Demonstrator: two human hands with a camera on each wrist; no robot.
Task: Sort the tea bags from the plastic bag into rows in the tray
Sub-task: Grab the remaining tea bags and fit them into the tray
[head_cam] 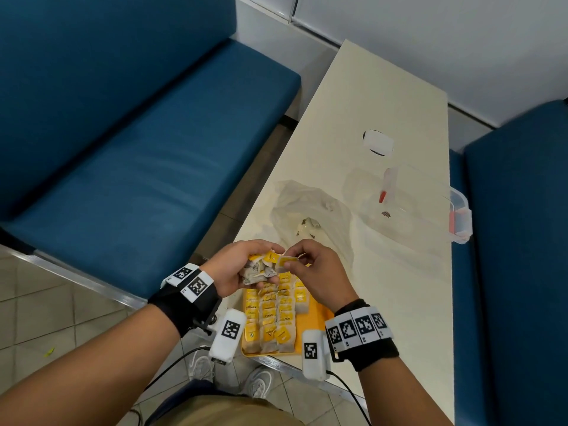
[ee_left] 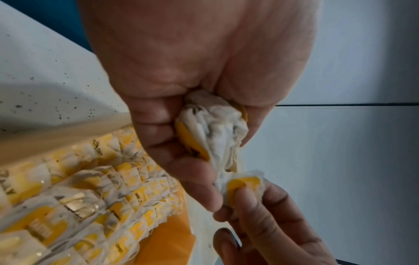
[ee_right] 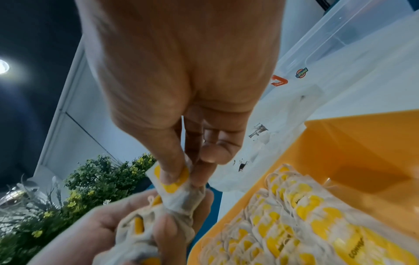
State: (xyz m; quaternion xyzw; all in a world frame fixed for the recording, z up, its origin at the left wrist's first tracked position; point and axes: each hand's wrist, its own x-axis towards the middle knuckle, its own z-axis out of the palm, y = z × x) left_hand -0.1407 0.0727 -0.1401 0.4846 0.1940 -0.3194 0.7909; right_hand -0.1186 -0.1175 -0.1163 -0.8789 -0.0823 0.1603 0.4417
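Observation:
My left hand (head_cam: 242,267) grips a bunch of white tea bags with yellow tags (head_cam: 261,270), held above the far end of the yellow tray (head_cam: 321,310). My right hand (head_cam: 310,272) pinches one tea bag (head_cam: 287,260) at the edge of that bunch, thumb on its yellow tag (ee_right: 172,181). In the left wrist view the bunch (ee_left: 213,129) fills my curled fingers and the pinched bag (ee_left: 244,186) sits just below. The tray holds rows of tea bags (head_cam: 270,315) across its left part; its right part (ee_right: 353,152) is bare. The crumpled clear plastic bag (head_cam: 310,216) lies beyond my hands.
A clear plastic box (head_cam: 412,207) with red latches and its lid stand at the table's right. A small white item (head_cam: 378,142) lies further back. Blue benches (head_cam: 138,167) flank the cream table (head_cam: 384,290). The tray sits at the table's near edge.

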